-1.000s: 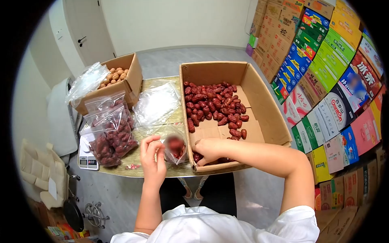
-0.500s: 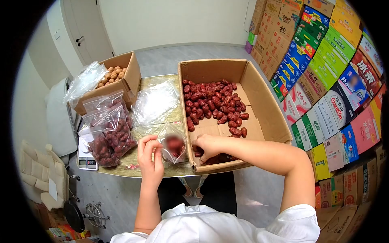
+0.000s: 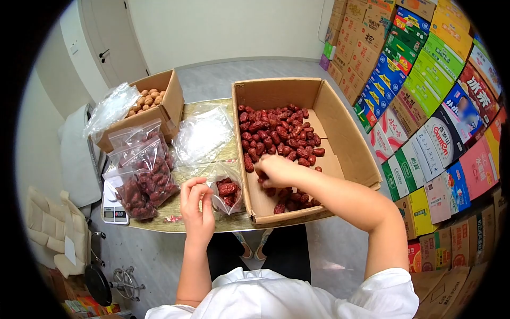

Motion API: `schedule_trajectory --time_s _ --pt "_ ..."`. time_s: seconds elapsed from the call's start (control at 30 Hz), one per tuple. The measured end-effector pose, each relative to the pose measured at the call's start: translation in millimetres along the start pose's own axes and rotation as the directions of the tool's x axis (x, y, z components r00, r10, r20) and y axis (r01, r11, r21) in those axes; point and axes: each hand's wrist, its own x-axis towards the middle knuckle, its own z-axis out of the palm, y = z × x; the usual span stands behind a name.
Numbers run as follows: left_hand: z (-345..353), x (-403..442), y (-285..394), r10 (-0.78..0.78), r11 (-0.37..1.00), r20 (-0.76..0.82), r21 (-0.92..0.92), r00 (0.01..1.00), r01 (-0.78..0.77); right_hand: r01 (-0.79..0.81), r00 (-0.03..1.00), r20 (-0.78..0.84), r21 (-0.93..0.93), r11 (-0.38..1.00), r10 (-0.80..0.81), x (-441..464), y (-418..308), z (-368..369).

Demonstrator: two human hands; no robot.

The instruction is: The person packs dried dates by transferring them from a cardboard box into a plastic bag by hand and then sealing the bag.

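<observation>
Jujubes (image 3: 279,127) lay in the cardboard box (image 3: 342,141), picking apparently under way.
The right hand (image 3: 279,171) bent its fingers down among them, their grip hidden; a secure pinch and clearance over the box's side seemed called for. The left hand (image 3: 197,204) curled its fingers beside the part-filled clear bag (image 3: 228,204), but whether they touched it could not be told.

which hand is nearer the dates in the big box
Right: the right hand is down in the big box among the dates; the left hand is outside it, beside the open bag.
</observation>
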Motion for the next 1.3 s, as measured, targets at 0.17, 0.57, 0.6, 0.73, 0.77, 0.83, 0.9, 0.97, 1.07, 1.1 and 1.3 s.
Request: schedule_trajectory --time_s 0.17,0.57,0.6,0.73,0.77,0.83,0.9,0.97,1.07,1.1,1.3 --pt "0.6 -0.9 2.7 -0.015 0.999 -0.004 -0.031 1.0 0.014 0.205 0.842 -0.538 0.255 0.945 -0.038 -4.7 -14.4 -29.4" --pt "4.5 0.0 12.7 0.027 0.997 0.009 -0.069 1.0 -0.026 0.638 0.718 -0.48 0.163 0.753 -0.504 -11.2 -59.6 -32.3" --pt "4.1 -0.2 13.5 0.019 0.997 0.009 -0.079 1.0 -0.018 0.641 0.703 -0.499 0.134 0.756 -0.507 -10.0 -58.3 -31.8" --pt "4.7 -1.2 13.7 0.034 0.997 -0.004 -0.07 0.999 -0.034 0.583 0.785 -0.452 0.304 0.754 -0.425 -14.2 -60.5 -37.2" --pt "4.7 -1.2 13.7 0.031 0.997 -0.003 -0.069 1.0 -0.031 0.584 0.784 -0.451 0.304 0.753 -0.426 -14.7 -61.4 -38.3" --pt "5.2 -1.9 13.3 0.028 0.997 -0.001 -0.067 1.0 -0.029 0.553 0.814 -0.413 0.337 0.762 -0.408 -15.5 -63.3 -39.8" --pt "7.0 -2.6 12.4 0.017 0.998 0.006 -0.06 1.0 -0.017 0.544 0.822 -0.411 0.365 0.755 -0.393 -17.7 -67.3 -41.6" --pt "8.9 -2.5 11.8 0.016 0.998 0.008 -0.066 1.0 -0.015 0.534 0.83 -0.409 0.393 0.748 -0.378 -16.9 -65.4 -41.4" --pt "8.1 -1.9 11.4 0.0 0.996 0.011 -0.087 1.0 0.001 0.527 0.8 -0.515 0.355 0.772 -0.309 -12.3 -52.2 -45.4" --pt "6.9 -1.6 10.9 -0.013 0.995 0.01 -0.101 1.0 0.014 0.459 0.827 -0.511 0.375 0.806 -0.234 -9.1 -42.9 -45.3" --pt "-2.9 1.0 5.7 0.004 0.999 -0.04 -0.044 0.999 -0.006 -0.042 0.994 0.1 -0.004 0.999 0.043 -11.2 3.0 -36.7"
